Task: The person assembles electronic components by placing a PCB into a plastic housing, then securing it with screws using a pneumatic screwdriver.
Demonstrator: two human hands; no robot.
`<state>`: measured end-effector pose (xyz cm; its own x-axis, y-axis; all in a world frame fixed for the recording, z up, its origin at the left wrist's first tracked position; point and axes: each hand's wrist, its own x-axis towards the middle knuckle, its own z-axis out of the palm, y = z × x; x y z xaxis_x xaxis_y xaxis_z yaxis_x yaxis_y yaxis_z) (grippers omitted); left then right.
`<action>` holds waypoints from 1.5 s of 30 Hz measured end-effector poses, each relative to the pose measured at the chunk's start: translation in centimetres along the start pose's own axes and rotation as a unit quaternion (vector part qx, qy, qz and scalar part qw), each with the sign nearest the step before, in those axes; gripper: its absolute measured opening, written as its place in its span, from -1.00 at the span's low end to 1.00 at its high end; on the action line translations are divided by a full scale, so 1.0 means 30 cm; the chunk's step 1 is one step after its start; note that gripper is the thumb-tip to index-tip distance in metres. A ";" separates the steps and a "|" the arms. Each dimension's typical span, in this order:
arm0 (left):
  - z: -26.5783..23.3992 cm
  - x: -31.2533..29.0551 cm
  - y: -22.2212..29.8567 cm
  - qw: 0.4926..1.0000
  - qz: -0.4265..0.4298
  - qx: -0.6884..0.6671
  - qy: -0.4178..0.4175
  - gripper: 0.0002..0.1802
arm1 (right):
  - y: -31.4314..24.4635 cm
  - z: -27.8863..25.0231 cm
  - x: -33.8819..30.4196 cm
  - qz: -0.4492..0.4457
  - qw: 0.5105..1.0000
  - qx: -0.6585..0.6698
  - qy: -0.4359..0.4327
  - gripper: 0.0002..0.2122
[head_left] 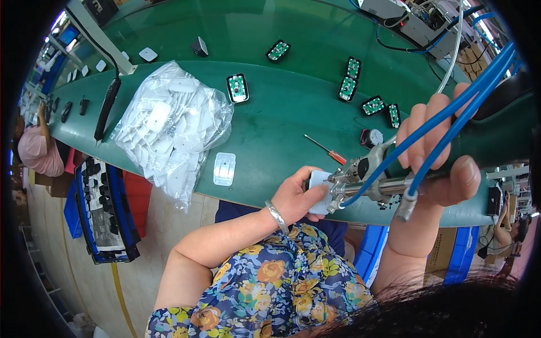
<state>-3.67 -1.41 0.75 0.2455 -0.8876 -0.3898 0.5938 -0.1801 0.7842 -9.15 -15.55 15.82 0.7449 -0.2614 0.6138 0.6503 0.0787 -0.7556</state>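
Observation:
My left hand (301,197) is closed around a small dark case with a white cover (320,188), its thumb lying on the cover. Against that cover rests the metal nose of an automatic screwdriver (389,187), fed by blue air hoses (445,127). My right hand (437,152) wraps the driver's dark body, fingers above and thumb below; the hoses and body hide part of the grip. A loose white cover (225,169) lies on the table left of my left hand. Beyond it is an open black case with a green circuit board (237,88).
A clear bag of white covers (174,121) bulks at the left. Several open cases with circuit boards (347,88) stand on the green table (282,127). A red-handled screwdriver (329,150) lies near the driver's nose. A hanging electric screwdriver (107,110) and a co-worker (42,146) are farther left.

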 end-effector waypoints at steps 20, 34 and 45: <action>-0.071 0.015 -0.030 0.981 -0.067 -0.173 -0.060 -0.55 | -0.075 -0.049 -0.031 0.017 0.999 -0.031 0.002 -0.35; -0.032 -0.015 0.011 0.983 -0.043 -0.167 -0.064 -0.58 | -0.065 -0.045 -0.046 0.031 0.999 -0.005 -0.021 -0.38; -0.078 0.033 -0.011 0.988 -0.013 -0.149 -0.035 -0.56 | -0.107 -0.077 -0.057 -0.002 0.995 -0.066 0.076 -0.51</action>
<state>-1.83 -1.25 -1.00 0.1799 -0.9136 -0.3646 0.8004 -0.0795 0.5941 -12.85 -17.59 16.69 0.7052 -0.4039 0.5827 0.6201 -0.0470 -0.7831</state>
